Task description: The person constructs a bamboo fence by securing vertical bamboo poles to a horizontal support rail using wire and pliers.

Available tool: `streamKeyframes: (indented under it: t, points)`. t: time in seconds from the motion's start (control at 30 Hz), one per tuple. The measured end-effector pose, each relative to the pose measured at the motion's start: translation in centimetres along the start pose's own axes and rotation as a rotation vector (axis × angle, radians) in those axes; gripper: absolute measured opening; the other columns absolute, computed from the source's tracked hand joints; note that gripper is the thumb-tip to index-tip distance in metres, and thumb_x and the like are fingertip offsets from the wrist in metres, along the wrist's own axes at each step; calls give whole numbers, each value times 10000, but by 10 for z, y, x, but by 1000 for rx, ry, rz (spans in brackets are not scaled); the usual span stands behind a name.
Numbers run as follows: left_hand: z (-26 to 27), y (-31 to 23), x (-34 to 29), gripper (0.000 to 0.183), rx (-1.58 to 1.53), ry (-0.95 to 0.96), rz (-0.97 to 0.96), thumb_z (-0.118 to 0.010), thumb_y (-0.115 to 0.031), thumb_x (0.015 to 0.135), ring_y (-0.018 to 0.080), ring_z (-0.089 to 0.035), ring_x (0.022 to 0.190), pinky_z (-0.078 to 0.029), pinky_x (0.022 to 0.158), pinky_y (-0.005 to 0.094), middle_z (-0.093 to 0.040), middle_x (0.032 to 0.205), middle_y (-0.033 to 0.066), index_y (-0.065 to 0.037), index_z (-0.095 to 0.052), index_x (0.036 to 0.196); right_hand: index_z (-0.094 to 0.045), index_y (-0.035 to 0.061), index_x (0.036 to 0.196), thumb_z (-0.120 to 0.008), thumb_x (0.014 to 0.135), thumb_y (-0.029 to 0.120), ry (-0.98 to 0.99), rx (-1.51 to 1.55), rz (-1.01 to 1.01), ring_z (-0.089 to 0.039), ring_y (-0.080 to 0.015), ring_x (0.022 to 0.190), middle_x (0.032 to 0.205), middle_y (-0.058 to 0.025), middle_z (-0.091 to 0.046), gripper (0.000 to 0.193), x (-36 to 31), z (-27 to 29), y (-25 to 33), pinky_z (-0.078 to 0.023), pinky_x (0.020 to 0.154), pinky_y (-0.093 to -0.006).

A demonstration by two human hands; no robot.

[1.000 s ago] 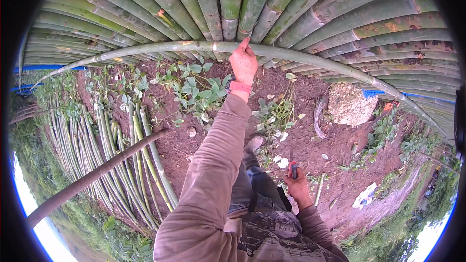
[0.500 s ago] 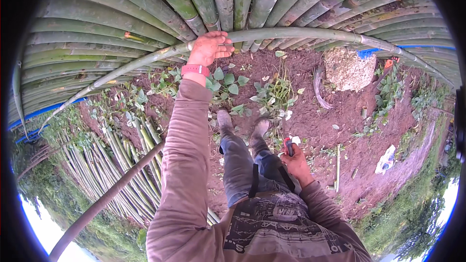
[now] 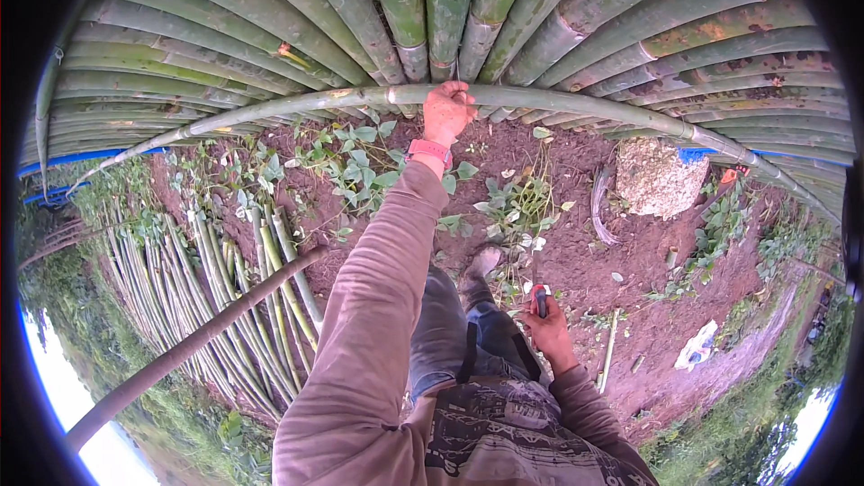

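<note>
Bamboo crosspole [image 3: 580, 103]: left hand [image 3: 447, 112] at it, fingers curled, grip unclear; bodyward of it, right hand [image 3: 552, 333] grasping red-black tool [image 3: 541, 301], best kept clear

We count two hands: one left hand [image 3: 448, 114], one right hand [image 3: 549, 331]. At the left: one crosswise bamboo pole [image 3: 576, 106], one red wrist strap [image 3: 430, 154]. In the right: one red-and-black handle [image 3: 541, 303]. Beyond the left: over a dozen large culms [image 3: 447, 0], exact total unreadable. Leftward: one brown pole [image 3: 198, 346]. Right of the right hand: one white scrap [image 3: 696, 346].
</note>
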State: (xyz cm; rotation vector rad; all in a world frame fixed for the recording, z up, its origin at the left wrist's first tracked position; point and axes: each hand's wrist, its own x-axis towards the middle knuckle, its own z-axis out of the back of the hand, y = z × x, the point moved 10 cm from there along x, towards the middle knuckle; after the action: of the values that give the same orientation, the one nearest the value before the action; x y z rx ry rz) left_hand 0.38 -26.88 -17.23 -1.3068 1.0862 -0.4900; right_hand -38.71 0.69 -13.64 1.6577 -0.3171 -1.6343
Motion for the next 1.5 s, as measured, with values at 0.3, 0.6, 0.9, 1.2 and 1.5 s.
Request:
streamKeyframes:
  t: [0.3, 0.6, 0.9, 1.2, 1.5]
  points:
    - [-13, -3, -33, 262, -71, -32, 12, -516, -27, 923, 176, -663, 532, -524, 467, 300, -708, 803, 128, 59, -578, 1162, -555, 44, 1017, -655, 833, 48, 30, -41, 9, -567, -91, 652, 807, -10, -591, 210, 6, -9, 8, -487, 586, -267]
    - [-3, -24, -28, 281, -93, -64, 21, -510, -30, 940, 167, -653, 518, -505, 429, 284, -697, 886, 154, 68, -530, 1203, -548, 48, 968, -663, 833, -6, -17, -38, 2, -574, -96, 722, 899, -20, -589, 185, 5, 11, 6, -536, 665, -271]
    - [-16, -59, -57, 309, -147, -149, -257, -544, -22, 937, 115, -583, 494, -452, 432, 256, -685, 902, 130, 57, -488, 1229, -528, 73, 946, -659, 823, -19, 6, 30, -40, -588, -112, 717, 915, -25, -596, 203, 6, 5, -4, -528, 640, -273]
    - [12, -76, -54, 240, 152, -409, -502, -605, -52, 861, 148, -648, 586, -520, 598, 268, -715, 776, 98, 52, -650, 1073, -553, 64, 994, -648, 845, 30, -14, -84, -103, -555, -82, 635, 861, -13, -615, 180, -4, 11, 0, -455, 528, -255]
    - [16, -98, -16, 213, -79, 98, 29, -605, -78, 897, 144, -595, 491, -486, 450, 276, -683, 744, 96, -21, -608, 1102, -589, 19, 1051, -656, 833, 80, -40, -68, -30, -569, -95, 662, 776, -17, -579, 236, 4, 13, -1, -497, 613, -277]
